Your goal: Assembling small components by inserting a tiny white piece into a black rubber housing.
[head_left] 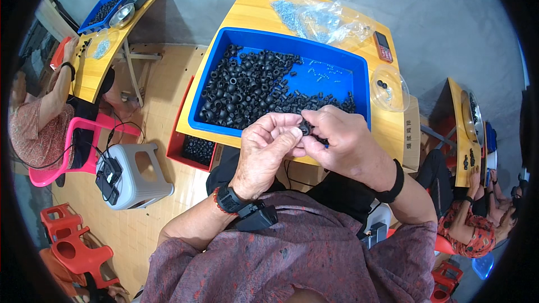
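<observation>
My left hand (268, 141) and my right hand (345, 141) meet at the near edge of a blue plastic tray (342, 58). Between their fingertips is a small round black plastic part (306, 127), pinched from both sides and partly covered. Whether it is one piece or two fitted together, I cannot tell. Many loose black knob-like parts (238, 87) fill the tray's left side, with smaller black pieces (314, 101) along its near right. Tiny clear or silvery bits (325, 72) lie scattered on the tray's blue floor at the far right.
Behind the tray, a clear plastic bag (320, 19) of small pale pieces lies on the yellow table (247, 8). A mobile phone (383, 46) and a clear round bowl (390, 92) are at right. Below left stands a red bin (175, 148) of black parts. People work at both sides.
</observation>
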`<state>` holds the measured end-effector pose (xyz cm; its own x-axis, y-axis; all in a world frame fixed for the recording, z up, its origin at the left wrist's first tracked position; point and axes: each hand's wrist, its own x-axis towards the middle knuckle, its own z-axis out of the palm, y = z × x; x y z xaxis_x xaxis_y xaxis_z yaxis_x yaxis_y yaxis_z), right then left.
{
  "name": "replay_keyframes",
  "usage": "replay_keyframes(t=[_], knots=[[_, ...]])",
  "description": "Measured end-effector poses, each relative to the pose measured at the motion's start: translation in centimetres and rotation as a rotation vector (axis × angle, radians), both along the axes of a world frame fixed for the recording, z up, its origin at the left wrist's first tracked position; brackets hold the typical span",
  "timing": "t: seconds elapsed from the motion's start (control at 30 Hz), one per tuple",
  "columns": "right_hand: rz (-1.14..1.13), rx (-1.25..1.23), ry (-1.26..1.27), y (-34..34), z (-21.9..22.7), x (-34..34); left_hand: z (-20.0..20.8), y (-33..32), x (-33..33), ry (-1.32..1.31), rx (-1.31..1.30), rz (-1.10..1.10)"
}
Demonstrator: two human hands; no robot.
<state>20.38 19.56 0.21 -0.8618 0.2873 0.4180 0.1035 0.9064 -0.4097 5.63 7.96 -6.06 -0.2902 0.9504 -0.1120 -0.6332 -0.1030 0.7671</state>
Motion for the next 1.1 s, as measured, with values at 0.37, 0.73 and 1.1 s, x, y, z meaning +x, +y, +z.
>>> replay_keyframes(t=[0.37, 0.73, 1.1], knots=[[0.010, 0.105, -0.051, 0.0, -0.2, 0.2, -0.2, 0.1, -0.1, 0.044, 0.017, -0.028], [0.075, 0.164, -0.116, 0.1, -0.3, 0.3, -0.6, 0.1, 0.8, 0.299, -0.031, 0.097], [0.091, -0.012, -0.085, -0.2, -0.9, 1.1, -0.6, -0.1, 0.7, 0.355, 0.008, 0.011]])
